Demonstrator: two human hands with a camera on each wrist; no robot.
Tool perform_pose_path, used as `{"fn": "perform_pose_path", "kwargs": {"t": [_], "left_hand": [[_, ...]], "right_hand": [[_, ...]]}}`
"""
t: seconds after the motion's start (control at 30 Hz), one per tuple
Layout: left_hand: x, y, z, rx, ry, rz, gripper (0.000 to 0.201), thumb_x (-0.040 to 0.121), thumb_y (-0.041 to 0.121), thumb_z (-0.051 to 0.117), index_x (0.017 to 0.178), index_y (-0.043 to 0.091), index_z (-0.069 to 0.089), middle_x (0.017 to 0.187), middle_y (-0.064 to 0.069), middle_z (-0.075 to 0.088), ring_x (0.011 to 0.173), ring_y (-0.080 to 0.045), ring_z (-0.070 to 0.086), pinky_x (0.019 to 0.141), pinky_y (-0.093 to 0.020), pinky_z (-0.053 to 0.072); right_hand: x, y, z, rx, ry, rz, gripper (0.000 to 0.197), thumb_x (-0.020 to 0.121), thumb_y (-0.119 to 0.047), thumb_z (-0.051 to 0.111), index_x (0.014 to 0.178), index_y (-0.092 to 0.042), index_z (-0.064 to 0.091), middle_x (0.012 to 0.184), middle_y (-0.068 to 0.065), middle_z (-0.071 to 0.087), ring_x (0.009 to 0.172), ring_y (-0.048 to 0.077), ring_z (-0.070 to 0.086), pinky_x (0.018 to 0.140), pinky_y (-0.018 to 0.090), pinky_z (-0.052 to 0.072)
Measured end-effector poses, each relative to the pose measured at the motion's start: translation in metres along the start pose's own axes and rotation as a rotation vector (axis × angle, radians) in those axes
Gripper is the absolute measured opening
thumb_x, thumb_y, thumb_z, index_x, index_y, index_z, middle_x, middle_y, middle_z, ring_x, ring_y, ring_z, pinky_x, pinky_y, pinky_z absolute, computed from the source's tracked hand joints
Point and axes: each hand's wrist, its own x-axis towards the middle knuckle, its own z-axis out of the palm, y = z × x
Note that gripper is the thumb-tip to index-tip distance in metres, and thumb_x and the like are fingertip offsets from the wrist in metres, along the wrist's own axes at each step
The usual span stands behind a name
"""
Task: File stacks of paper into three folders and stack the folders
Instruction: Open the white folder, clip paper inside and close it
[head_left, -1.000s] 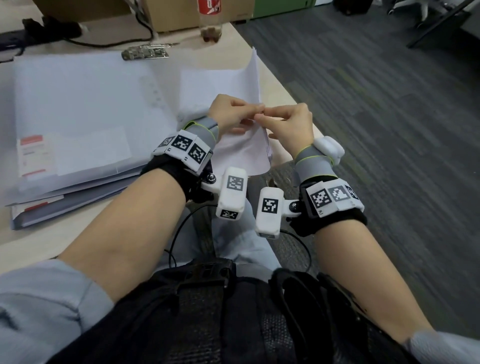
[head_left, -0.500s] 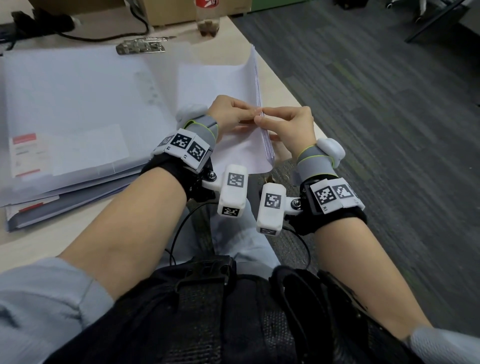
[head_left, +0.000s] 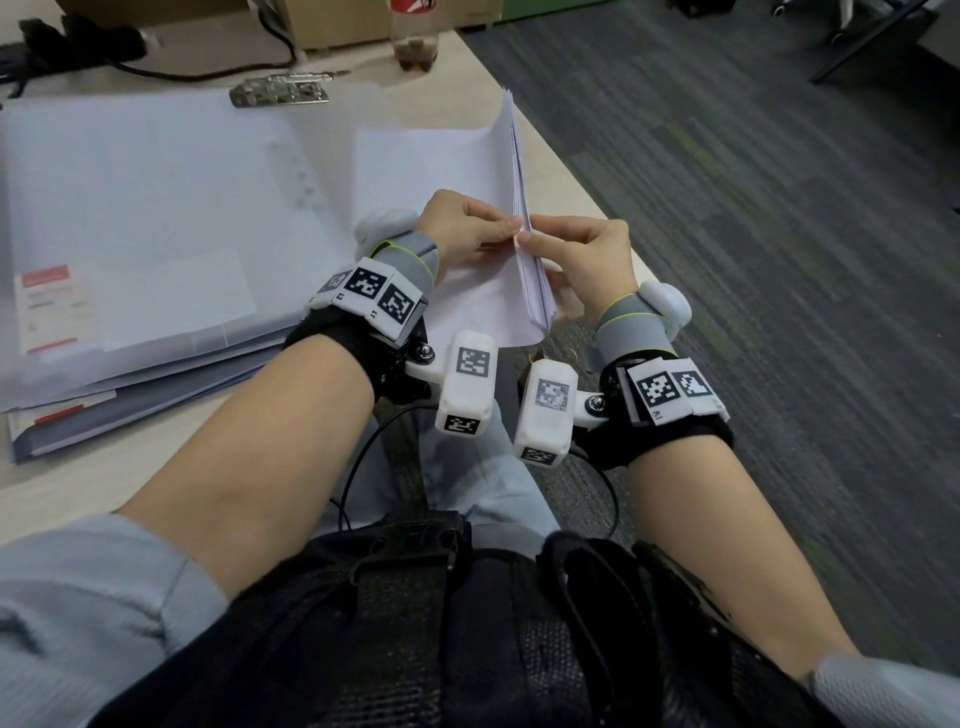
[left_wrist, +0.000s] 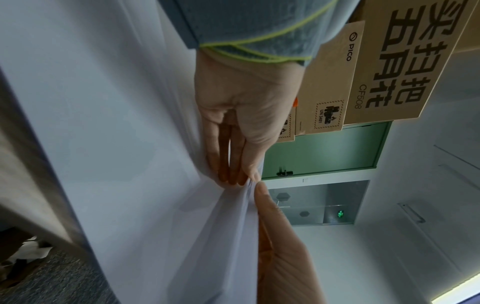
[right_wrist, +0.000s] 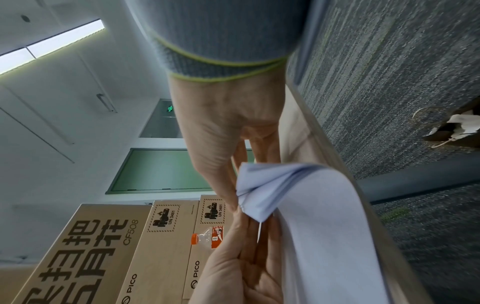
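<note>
A stack of white paper (head_left: 467, 171) lies at the table's right edge, its right side curled upward and slightly fanned. My left hand (head_left: 511, 228) pinches that raised edge from the left. My right hand (head_left: 525, 242) pinches the same edge from the right, thumb on top, fingers behind the sheets. In the left wrist view my left hand (left_wrist: 241, 179) grips the paper (left_wrist: 130, 144) and the right thumb meets it from below. In the right wrist view my right hand (right_wrist: 237, 202) pinches the fanned sheets (right_wrist: 311, 205). Translucent folders (head_left: 130, 218) lie stacked to the left.
A metal clip (head_left: 280, 93) lies on the table (head_left: 104, 488) behind the folders, near a black cable (head_left: 197, 73). A drink bottle (head_left: 415, 47) and cardboard boxes (head_left: 332, 21) stand at the back. Grey carpet (head_left: 753, 260) lies to the right of the table edge.
The paper's right edge has risen more upright between the two hands. Both hands keep pinching at about the same spot.
</note>
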Motion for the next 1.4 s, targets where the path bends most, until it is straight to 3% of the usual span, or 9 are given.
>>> {"fn": "perform_pose_path", "kwargs": {"t": [0.17,0.43,0.53,0.67,0.87,1.0,1.1,1.23,1.4], "left_hand": [[0.004,0.005,0.004,0.114,0.116,0.005,0.026,0.078,0.011,0.07,0.085,-0.014,0.067,0.079,-0.017,0.062,0.074,-0.021,0.056,0.08,-0.035,0.055],[0.008,0.036,0.007,-0.035,0.232,0.084,0.024,0.073,-0.007,0.061,0.055,0.005,0.049,0.043,0.001,0.036,0.038,-0.009,0.044,0.062,-0.02,0.054],[0.006,0.051,0.009,-0.081,0.238,0.151,0.019,0.074,-0.005,0.062,0.058,0.002,0.054,0.048,-0.002,0.042,0.045,-0.012,0.05,0.063,-0.023,0.057],[0.0,0.07,0.017,-0.145,0.155,0.228,0.017,0.077,-0.006,0.061,0.06,-0.002,0.061,0.06,-0.01,0.058,0.058,-0.02,0.06,0.066,-0.028,0.059],[-0.01,0.081,0.02,-0.025,-0.142,0.219,0.02,0.09,0.011,0.054,0.077,0.014,0.067,0.072,0.008,0.073,0.083,-0.003,0.069,0.085,-0.025,0.054],[-0.003,0.077,0.002,-0.063,0.084,0.249,0.015,0.09,0.012,0.057,0.103,0.012,0.064,0.103,-0.003,0.067,0.099,-0.008,0.061,0.086,-0.025,0.051],[0.006,0.068,-0.012,0.007,0.303,0.219,0.048,0.089,0.015,0.06,0.133,0.006,0.046,0.129,-0.007,0.054,0.118,-0.015,0.052,0.095,-0.022,0.046],[0.007,0.063,-0.03,0.028,0.232,0.032,0.07,0.089,0.051,0.052,0.142,0.009,0.035,0.145,-0.003,0.041,0.131,-0.02,0.043,0.108,-0.035,0.038],[-0.011,0.075,-0.056,-0.193,0.273,0.251,0.017,0.099,0.026,0.044,0.108,0.018,0.055,0.102,0.003,0.065,0.093,-0.016,0.064,0.094,-0.042,0.052]], "right_hand": [[0.002,0.001,-0.002,-0.054,0.042,0.002,0.027,0.073,0.0,0.074,0.099,0.001,0.071,0.096,0.011,0.07,0.092,0.025,0.068,0.089,0.047,0.055],[0.009,-0.005,-0.013,-0.338,0.203,-0.06,0.016,0.082,-0.017,0.062,0.094,-0.017,0.075,0.096,-0.005,0.072,0.09,0.01,0.062,0.081,0.022,0.048],[0.005,-0.025,-0.012,-0.255,0.062,-0.133,0.034,0.082,-0.043,0.063,0.073,-0.012,0.071,0.07,-0.012,0.059,0.071,0.007,0.05,0.07,0.022,0.041],[0.006,-0.044,-0.008,-0.424,-0.067,-0.155,0.04,0.065,-0.038,0.073,0.1,-0.02,0.067,0.096,0.0,0.069,0.089,0.017,0.064,0.074,0.031,0.051],[0.005,-0.048,-0.017,-0.664,0.268,-0.202,0.034,0.083,-0.013,0.049,0.115,-0.003,0.055,0.114,0.018,0.061,0.104,0.037,0.055,0.07,0.029,0.034],[-0.004,-0.055,-0.023,-0.563,0.469,-0.231,0.034,0.084,-0.007,0.045,0.117,-0.004,0.051,0.112,0.019,0.062,0.1,0.038,0.055,0.072,0.032,0.036],[-0.009,-0.064,-0.022,-0.445,0.589,-0.362,0.039,0.083,-0.003,0.044,0.122,-0.004,0.05,0.104,0.017,0.065,0.087,0.033,0.055,0.067,0.028,0.03],[-0.015,-0.077,-0.011,-0.229,0.59,-0.561,0.042,0.081,0.002,0.044,0.123,0.002,0.05,0.087,-0.001,0.061,0.07,0.01,0.048,0.061,0.013,0.035],[-0.019,-0.087,0.01,-0.052,0.467,-0.654,0.043,0.078,0.009,0.045,0.121,0.01,0.046,0.084,-0.017,0.054,0.07,-0.017,0.053,0.068,0.003,0.04]]}}
